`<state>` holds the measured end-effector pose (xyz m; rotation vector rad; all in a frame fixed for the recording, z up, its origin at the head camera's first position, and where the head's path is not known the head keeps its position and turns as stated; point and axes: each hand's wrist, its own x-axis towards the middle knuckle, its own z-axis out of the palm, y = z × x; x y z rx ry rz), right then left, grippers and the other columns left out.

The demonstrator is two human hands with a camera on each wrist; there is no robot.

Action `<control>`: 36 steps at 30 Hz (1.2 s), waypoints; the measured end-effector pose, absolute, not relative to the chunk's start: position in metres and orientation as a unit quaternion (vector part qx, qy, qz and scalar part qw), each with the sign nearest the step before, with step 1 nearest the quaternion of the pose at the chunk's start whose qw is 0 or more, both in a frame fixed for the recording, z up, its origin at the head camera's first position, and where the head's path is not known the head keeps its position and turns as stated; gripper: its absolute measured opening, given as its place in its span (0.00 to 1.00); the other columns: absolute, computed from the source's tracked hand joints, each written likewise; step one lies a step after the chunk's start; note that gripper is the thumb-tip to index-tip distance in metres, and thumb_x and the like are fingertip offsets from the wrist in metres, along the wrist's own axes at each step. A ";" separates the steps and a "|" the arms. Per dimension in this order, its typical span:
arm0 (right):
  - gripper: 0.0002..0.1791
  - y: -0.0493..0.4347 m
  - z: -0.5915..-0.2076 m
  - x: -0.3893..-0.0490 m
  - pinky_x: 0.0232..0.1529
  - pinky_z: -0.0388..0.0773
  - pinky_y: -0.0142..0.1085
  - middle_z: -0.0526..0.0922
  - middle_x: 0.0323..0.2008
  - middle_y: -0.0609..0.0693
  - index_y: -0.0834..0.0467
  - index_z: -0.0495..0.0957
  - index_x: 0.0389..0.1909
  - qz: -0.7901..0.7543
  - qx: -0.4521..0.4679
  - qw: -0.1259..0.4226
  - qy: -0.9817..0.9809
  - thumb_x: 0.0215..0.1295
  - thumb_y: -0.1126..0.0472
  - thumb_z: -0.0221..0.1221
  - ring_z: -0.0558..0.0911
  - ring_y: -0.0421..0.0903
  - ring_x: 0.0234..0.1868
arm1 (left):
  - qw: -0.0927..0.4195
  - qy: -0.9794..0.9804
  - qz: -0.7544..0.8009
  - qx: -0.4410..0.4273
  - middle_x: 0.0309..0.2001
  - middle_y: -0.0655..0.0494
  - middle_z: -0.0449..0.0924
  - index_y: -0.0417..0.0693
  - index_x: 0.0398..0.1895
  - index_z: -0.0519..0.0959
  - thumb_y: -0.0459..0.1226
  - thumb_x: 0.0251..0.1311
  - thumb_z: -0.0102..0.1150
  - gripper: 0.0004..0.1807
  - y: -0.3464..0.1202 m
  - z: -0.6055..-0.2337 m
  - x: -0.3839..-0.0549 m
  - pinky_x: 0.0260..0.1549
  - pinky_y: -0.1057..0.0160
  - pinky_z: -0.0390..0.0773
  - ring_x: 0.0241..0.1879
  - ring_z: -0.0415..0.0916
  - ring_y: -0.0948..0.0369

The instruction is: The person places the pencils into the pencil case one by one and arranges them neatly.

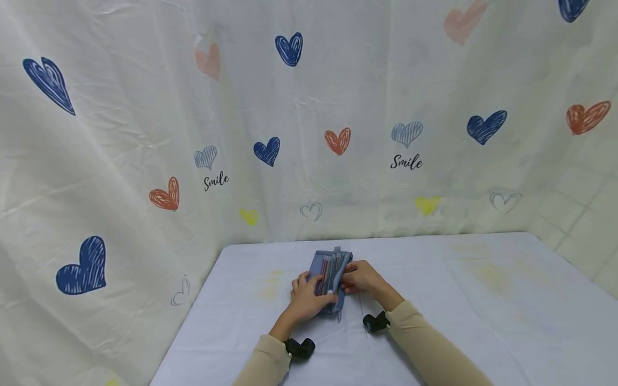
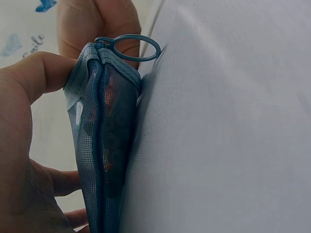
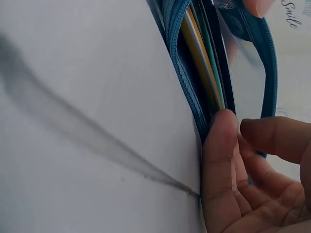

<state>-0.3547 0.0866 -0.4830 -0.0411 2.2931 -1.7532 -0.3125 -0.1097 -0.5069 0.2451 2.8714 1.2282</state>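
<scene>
A blue mesh pencil case [image 1: 316,261] lies on the white table, with pencils [image 1: 327,268] showing through it. My left hand [image 1: 305,298] holds its near left part; in the left wrist view the thumb [image 2: 51,70] presses the end corner beside a teal zip-pull ring [image 2: 158,50]. At the case's right side is my right hand [image 1: 364,276], fingers bent in at the unzipped edge [image 3: 182,82]. Its fingertips [image 3: 224,121] meet the ends of yellow and green pencils [image 3: 201,53] in the right wrist view; whether they pinch one I cannot tell.
A white cloth covers the table [image 1: 434,300]. Behind it hangs a pale curtain [image 1: 357,80] printed with hearts and "Smile". Black wrist cameras [image 1: 300,349] sit under both beige sleeves [image 1: 429,343], close to the tabletop.
</scene>
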 end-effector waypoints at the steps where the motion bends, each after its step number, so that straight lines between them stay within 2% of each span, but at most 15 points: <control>1: 0.12 0.088 -0.483 -0.355 0.31 0.84 0.35 0.85 0.29 0.54 0.70 0.77 0.49 -0.604 -0.018 0.130 0.786 0.69 0.69 0.59 0.84 0.42 0.28 | 0.005 0.917 0.392 0.078 0.76 0.40 0.53 0.47 0.73 0.69 0.61 0.51 0.68 0.48 -0.110 -0.507 -0.313 0.64 0.34 0.59 0.69 0.51 0.43; 6: 0.10 0.093 -0.484 -0.354 0.31 0.83 0.35 0.86 0.31 0.55 0.68 0.80 0.47 -0.601 -0.034 0.138 0.787 0.68 0.68 0.61 0.84 0.43 0.29 | 0.009 0.918 0.390 0.075 0.76 0.40 0.53 0.47 0.74 0.69 0.60 0.52 0.68 0.48 -0.109 -0.506 -0.313 0.64 0.34 0.60 0.69 0.51 0.43; 10: 0.12 0.099 -0.484 -0.351 0.31 0.83 0.35 0.86 0.32 0.56 0.68 0.80 0.49 -0.600 -0.036 0.143 0.786 0.68 0.67 0.61 0.84 0.43 0.29 | 0.015 0.919 0.388 0.073 0.76 0.40 0.52 0.49 0.74 0.69 0.60 0.52 0.68 0.48 -0.108 -0.507 -0.312 0.65 0.33 0.60 0.69 0.51 0.42; 19: 0.16 0.118 -0.479 -0.351 0.33 0.85 0.39 0.86 0.34 0.59 0.70 0.78 0.55 -0.582 -0.049 0.150 0.798 0.71 0.65 0.57 0.84 0.45 0.29 | 0.014 0.914 0.396 0.087 0.77 0.38 0.50 0.58 0.74 0.69 0.59 0.54 0.67 0.44 -0.108 -0.507 -0.311 0.64 0.31 0.57 0.71 0.49 0.41; 27: 0.20 0.140 -0.471 -0.355 0.35 0.85 0.39 0.87 0.41 0.61 0.73 0.74 0.58 -0.575 -0.045 0.137 0.805 0.71 0.65 0.55 0.85 0.44 0.33 | 0.020 0.910 0.401 0.099 0.79 0.39 0.46 0.72 0.72 0.70 0.62 0.53 0.69 0.41 -0.109 -0.506 -0.309 0.63 0.27 0.55 0.73 0.46 0.40; 32: 0.21 0.153 -0.461 -0.358 0.38 0.85 0.38 0.86 0.46 0.65 0.71 0.73 0.61 -0.575 -0.040 0.130 0.807 0.74 0.62 0.54 0.86 0.44 0.36 | 0.018 0.907 0.407 0.108 0.80 0.40 0.45 0.76 0.70 0.72 0.63 0.54 0.69 0.37 -0.111 -0.502 -0.308 0.61 0.24 0.56 0.73 0.47 0.38; 36: 0.22 0.160 -0.456 -0.359 0.42 0.85 0.39 0.85 0.48 0.66 0.71 0.72 0.62 -0.570 -0.033 0.131 0.810 0.75 0.61 0.54 0.86 0.45 0.38 | 0.018 0.909 0.397 0.123 0.80 0.39 0.44 0.76 0.68 0.74 0.64 0.59 0.64 0.32 -0.112 -0.503 -0.307 0.62 0.24 0.55 0.74 0.46 0.37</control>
